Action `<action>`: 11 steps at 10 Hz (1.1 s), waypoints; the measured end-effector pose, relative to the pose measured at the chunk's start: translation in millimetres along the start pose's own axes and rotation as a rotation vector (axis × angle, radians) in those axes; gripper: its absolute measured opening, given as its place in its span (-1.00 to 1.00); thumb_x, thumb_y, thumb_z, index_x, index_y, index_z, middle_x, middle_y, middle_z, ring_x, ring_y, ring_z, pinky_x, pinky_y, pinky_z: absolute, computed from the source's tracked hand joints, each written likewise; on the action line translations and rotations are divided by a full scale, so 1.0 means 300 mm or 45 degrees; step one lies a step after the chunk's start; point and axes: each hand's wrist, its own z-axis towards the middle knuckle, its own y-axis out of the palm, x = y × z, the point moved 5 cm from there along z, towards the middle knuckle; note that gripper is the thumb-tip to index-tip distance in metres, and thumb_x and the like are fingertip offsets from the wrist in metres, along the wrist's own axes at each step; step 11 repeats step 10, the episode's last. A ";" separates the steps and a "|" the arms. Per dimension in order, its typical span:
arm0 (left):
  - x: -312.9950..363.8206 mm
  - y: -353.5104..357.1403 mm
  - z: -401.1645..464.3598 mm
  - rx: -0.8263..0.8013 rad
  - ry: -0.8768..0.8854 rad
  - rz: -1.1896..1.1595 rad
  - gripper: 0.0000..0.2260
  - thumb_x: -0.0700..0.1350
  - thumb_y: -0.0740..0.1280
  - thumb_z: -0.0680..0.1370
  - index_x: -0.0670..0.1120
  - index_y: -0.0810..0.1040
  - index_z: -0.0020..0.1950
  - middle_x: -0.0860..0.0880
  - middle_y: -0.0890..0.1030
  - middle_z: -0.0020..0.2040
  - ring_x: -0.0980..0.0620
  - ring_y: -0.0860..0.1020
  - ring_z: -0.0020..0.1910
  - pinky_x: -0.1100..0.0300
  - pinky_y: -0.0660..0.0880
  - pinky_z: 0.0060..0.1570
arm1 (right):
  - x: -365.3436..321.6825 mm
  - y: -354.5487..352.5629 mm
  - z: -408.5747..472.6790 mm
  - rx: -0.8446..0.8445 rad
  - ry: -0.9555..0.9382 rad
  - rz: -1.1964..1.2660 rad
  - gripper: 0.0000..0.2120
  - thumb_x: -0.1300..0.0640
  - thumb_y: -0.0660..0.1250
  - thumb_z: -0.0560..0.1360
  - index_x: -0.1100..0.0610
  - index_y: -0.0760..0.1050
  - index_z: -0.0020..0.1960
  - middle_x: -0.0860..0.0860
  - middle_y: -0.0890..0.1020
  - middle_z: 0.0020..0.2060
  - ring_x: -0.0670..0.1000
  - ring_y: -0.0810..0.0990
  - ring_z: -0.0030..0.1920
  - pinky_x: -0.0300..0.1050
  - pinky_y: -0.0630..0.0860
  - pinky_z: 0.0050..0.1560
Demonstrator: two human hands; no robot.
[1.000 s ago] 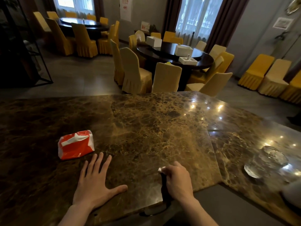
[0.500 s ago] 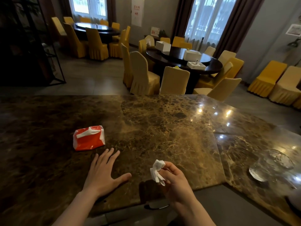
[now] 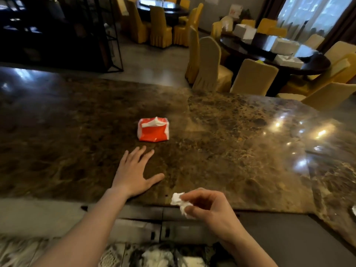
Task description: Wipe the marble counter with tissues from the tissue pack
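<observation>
- Head view gives me the marble surface (image 3: 240,155) first: a wide, dark, glossy slab, blurred, with lamp glare on its right side. My worry is that I can't tell wiped patches from unwiped ones in that shine, so a stretch could get skipped.
- Left hand (image 3: 133,172) lies flat on the surface with fingers spread, grasping nothing. It covers marble near the front edge; if I sweep across, the wad runs into it, or that patch is left dirty.
- Tissue pack (image 3: 153,129) sits near the middle of the surface, just beyond the left fingertips, a white sheet poking from its top. It is light and crumpled, so a broad stroke could knock it along, and I'd expect it to lift with the sheet if pulled one-handed.
- Right hand (image 3: 208,207) is pinched on a small balled tissue (image 3: 180,202), raised at the front edge, not pressed down. So tight a wad covers little, and could shred or slip off the edge.
</observation>
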 end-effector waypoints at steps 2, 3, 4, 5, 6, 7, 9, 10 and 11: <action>-0.022 0.038 -0.018 -0.015 -0.040 0.082 -0.08 0.62 -0.09 0.40 0.16 0.01 0.65 0.00 -0.03 0.69 -0.01 -0.18 0.64 -0.16 -0.18 0.61 | 0.168 0.167 0.008 -0.134 -0.021 -0.613 -0.77 0.25 0.51 0.41 -0.09 0.69 -0.10 -0.11 0.69 -0.21 -0.13 0.65 -0.20 -0.27 0.57 -0.21; -0.024 0.047 -0.024 0.015 -0.034 0.092 -0.12 0.60 -0.05 0.45 0.15 0.00 0.65 -0.01 -0.03 0.69 -0.01 -0.18 0.64 -0.16 -0.19 0.61 | 0.271 0.237 0.013 -0.244 -0.023 -0.807 -0.71 0.23 0.49 0.41 -0.18 0.60 -0.21 -0.14 0.65 -0.19 -0.11 0.64 -0.17 -0.34 0.52 -0.25; -0.027 0.049 -0.023 0.015 -0.026 0.090 -0.13 0.60 -0.03 0.46 0.15 -0.01 0.65 0.00 -0.03 0.69 0.00 -0.19 0.64 -0.17 -0.17 0.61 | 0.393 0.290 0.033 -0.304 0.032 -0.964 -0.69 0.25 0.37 0.39 -0.20 0.52 -0.20 -0.11 0.66 -0.11 -0.06 0.65 -0.16 -0.15 0.59 -0.14; -0.028 0.050 -0.022 0.018 -0.022 0.088 -0.13 0.61 -0.04 0.46 0.16 -0.02 0.65 0.00 -0.04 0.70 0.00 -0.19 0.64 -0.18 -0.16 0.62 | 0.472 0.329 0.043 -0.358 0.115 -1.033 -0.75 0.25 0.33 0.44 -0.11 0.56 -0.12 -0.10 0.63 -0.09 -0.03 0.63 -0.03 -0.11 0.57 -0.03; -0.028 0.050 -0.020 0.033 -0.022 0.091 -0.13 0.61 -0.05 0.45 0.16 0.00 0.65 0.00 -0.02 0.69 0.00 -0.18 0.64 -0.18 -0.15 0.62 | 0.509 0.359 0.047 -0.376 0.141 -1.078 -0.76 0.23 0.32 0.48 -0.13 0.49 -0.09 -0.16 0.52 -0.11 0.02 0.59 0.10 -0.17 0.48 -0.01; -0.028 0.046 -0.020 0.033 -0.021 0.090 -0.13 0.61 -0.05 0.45 0.16 0.01 0.65 0.00 -0.02 0.69 0.01 -0.18 0.64 -0.18 -0.13 0.62 | 0.539 0.377 0.050 -0.444 0.176 -1.069 -0.75 0.16 0.32 0.44 -0.21 0.49 -0.03 -0.06 0.62 0.12 0.05 0.57 0.20 -0.09 0.53 0.12; -0.021 0.035 -0.016 0.036 -0.027 0.092 -0.13 0.62 -0.05 0.44 0.18 0.03 0.64 0.02 -0.01 0.69 0.00 -0.17 0.64 -0.18 -0.14 0.62 | 0.490 0.295 0.051 -0.373 0.157 -1.020 -0.91 0.01 0.37 0.54 -0.20 0.54 -0.02 -0.29 0.57 -0.12 -0.16 0.60 0.01 -0.21 0.55 0.11; -0.020 0.040 -0.022 0.037 -0.028 0.104 -0.13 0.63 -0.04 0.44 0.19 0.03 0.64 0.03 -0.01 0.69 0.00 -0.17 0.64 -0.17 -0.14 0.62 | 0.373 0.242 0.046 -0.310 0.005 -0.943 -0.91 -0.14 0.37 0.48 -0.15 0.57 -0.13 -0.19 0.66 -0.20 -0.17 0.63 -0.14 -0.14 0.61 -0.06; -0.020 0.040 -0.022 0.037 -0.028 0.104 -0.13 0.63 -0.04 0.44 0.19 0.03 0.64 0.03 -0.01 0.69 0.00 -0.17 0.64 -0.17 -0.14 0.62 | 0.373 0.242 0.046 -0.310 0.005 -0.943 -0.91 -0.14 0.37 0.48 -0.15 0.57 -0.13 -0.19 0.66 -0.20 -0.17 0.63 -0.14 -0.14 0.61 -0.06</action>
